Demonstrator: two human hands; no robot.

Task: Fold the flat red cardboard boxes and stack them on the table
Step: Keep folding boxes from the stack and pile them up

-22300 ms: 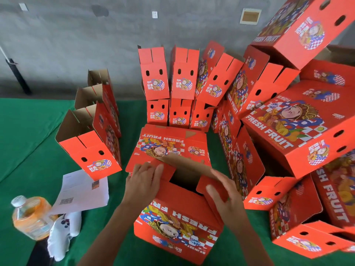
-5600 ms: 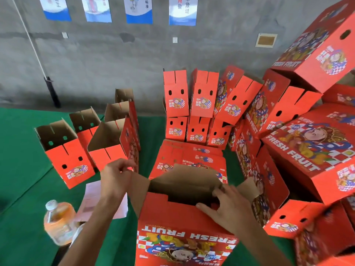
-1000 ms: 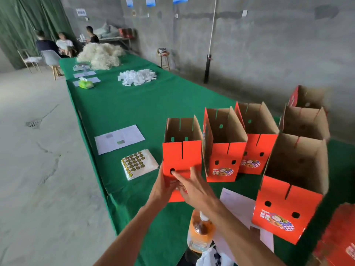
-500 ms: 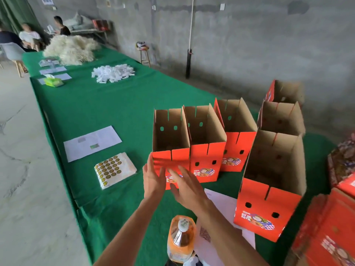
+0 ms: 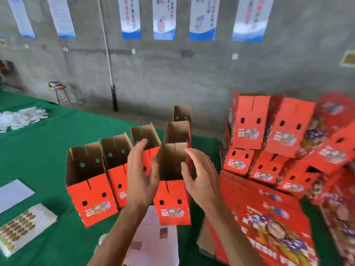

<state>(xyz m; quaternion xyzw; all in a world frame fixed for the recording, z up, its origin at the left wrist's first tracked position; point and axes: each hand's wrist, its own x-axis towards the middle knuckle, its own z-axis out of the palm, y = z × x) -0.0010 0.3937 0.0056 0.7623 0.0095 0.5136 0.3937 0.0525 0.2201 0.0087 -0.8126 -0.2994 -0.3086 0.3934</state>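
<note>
Several folded red boxes with open tops stand in a row on the green table [image 5: 44,143]; the nearest left one [image 5: 90,187] is at the row's end. Another folded red box [image 5: 172,198] stands in front of me, between my hands. My left hand [image 5: 141,175] hovers with relaxed fingers by that box's left side, and my right hand [image 5: 199,177] hovers open by its right side. Neither hand holds anything. A pile of flat red boxes [image 5: 269,223] lies at the right, with stacked folded boxes [image 5: 249,123] behind it.
A white printed sheet [image 5: 153,239] lies under my forearms. A sticker sheet [image 5: 21,227] and a white paper [image 5: 13,192] lie at the left. White scraps [image 5: 21,117] sit far left. A stool [image 5: 59,92] and a pole [image 5: 114,96] stand by the concrete wall.
My view has swung right, bringing the box pile into sight. Both hands have left the end box of the row and now hover around the box standing nearest me.
</note>
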